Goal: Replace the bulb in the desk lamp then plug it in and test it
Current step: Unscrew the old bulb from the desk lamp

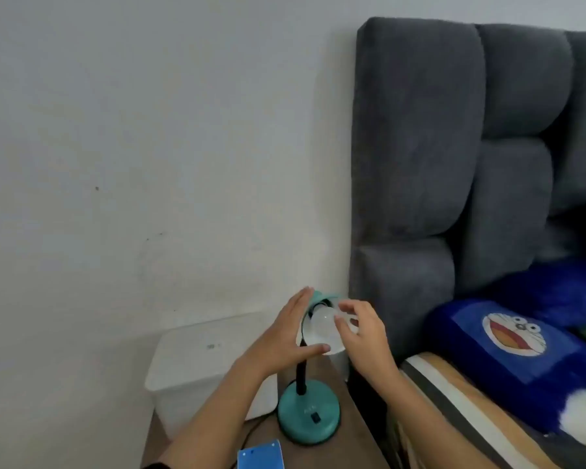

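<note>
Hiding: bulb (322, 324) base, deep in the shade (318, 301); blur softens all.
Left hand (286, 336): grasping the shade's rim.
Right hand (361, 330): fingertips pinching the bulb.
Lamp (308, 414): on the table (352, 445), beside the bed (454, 394).

A teal desk lamp (308, 412) with a round weighted base stands on a wooden table (352, 445) beside a white wall.

Its black flexible neck (300, 377) rises from the base to a teal shade (322, 299) tilted with its opening facing the camera; a frosted white globe bulb (322, 328) sits in the shade's mouth. A small black rocker switch (315, 418) marks the top of the base, and a dark cord (251, 431) trails off to the base's left across the table.
</note>
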Demonstrator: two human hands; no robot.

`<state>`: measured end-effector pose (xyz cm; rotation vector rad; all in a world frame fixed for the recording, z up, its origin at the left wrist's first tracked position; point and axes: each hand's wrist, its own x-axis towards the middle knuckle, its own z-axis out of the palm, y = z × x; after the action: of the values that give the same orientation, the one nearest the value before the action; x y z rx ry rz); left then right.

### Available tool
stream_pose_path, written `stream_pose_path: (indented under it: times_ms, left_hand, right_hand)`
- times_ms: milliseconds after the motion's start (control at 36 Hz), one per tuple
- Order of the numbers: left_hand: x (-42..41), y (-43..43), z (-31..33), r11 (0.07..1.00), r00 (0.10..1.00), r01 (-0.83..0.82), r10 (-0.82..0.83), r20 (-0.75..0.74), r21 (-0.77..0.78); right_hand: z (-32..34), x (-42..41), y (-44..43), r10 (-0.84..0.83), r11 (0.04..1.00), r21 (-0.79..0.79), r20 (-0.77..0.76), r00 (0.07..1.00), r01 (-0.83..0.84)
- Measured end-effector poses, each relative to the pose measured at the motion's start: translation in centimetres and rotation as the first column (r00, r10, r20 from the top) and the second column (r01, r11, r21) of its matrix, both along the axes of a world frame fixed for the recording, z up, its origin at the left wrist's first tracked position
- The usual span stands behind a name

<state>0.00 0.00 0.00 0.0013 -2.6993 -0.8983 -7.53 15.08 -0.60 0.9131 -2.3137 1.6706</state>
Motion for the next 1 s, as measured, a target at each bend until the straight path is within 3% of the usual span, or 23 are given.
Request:
stream_pose_path:
  times_ms: [194, 472, 583, 722, 889, 944, 1000]
  left_hand:
    - [-2.2, 0.1, -2.0, 0.999, 0.999, 0.037, -0.036, -0.007, 0.027]
    - [-3.8, -1.0, -3.2, 0.996, 0.988, 0.092, -0.091, -0.125, 0.005]
    - [-4.0, -1.4, -3.3, 0.994, 0.984, 0.109, -0.109, -0.141, -0.006]
    - [-4.2, -1.5, -3.6, 0.993, 0.980, 0.118, -0.116, -0.164, 0.000]
    - [-4.1, -1.5, -3.7, 0.992, 0.974, 0.127, -0.126, -0.188, -0.004]
    - [-4.1, -1.6, -3.7, 0.991, 0.973, 0.130, -0.129, -0.190, -0.011]
    - [-4.1, -1.7, -3.7, 0.992, 0.976, 0.127, -0.128, -0.177, -0.018]
  right_hand:
    - [-2.1, -1.3, -1.1, -0.005, 1.000, 0.023, 0.132, 0.991, 0.002]
    - [-2.2, -2.4, -3.0, -0.008, 0.999, 0.040, 0.151, 0.988, 0.002]
    - [-2.1, -2.8, -3.1, -0.015, 0.996, 0.088, 0.069, 0.998, 0.009]
    - [-1.7, -3.1, -3.0, 0.058, 0.969, 0.247, -0.168, 0.984, -0.015]
    - [-2.3, -2.9, -3.0, 0.128, 0.920, 0.391, -0.250, 0.960, -0.021]
    - [-2.5, -2.4, -3.4, 0.048, 0.950, 0.312, -0.153, 0.987, 0.002]
    - [-2.4, -2.0, -3.8, -0.011, 0.980, 0.198, 0.081, 0.997, -0.005]
